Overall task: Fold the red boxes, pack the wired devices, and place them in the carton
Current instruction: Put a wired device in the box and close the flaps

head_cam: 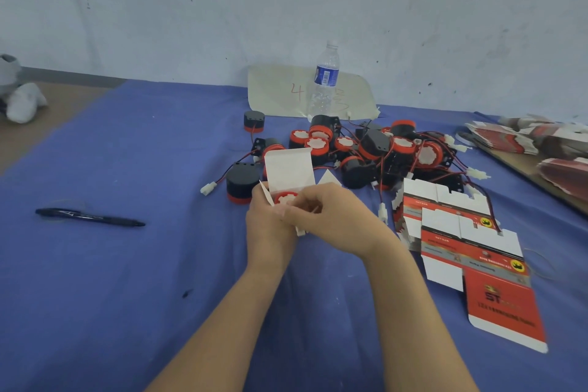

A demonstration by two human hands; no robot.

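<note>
My left hand (pixel 270 226) grips a folded red box (pixel 288 173) from below, its white top flap standing open. Inside the box sits a black-and-red wired device (pixel 286 198), only its red and white top showing. My right hand (pixel 331 216) curls over the box's right side and pinches a side flap next to the device. A pile of several wired devices (pixel 366 149) lies just beyond on the blue cloth (pixel 127 280). Flat unfolded red boxes (pixel 477 251) lie to the right of my hands. No carton is in view.
A water bottle (pixel 324 79) stands on a sheet of paper (pixel 280 92) at the wall. A black pen (pixel 90 217) lies to the left. Stacks of flat boxes (pixel 525 140) rest on a board at the far right. Pale bundles (pixel 22 99) sit at the far left.
</note>
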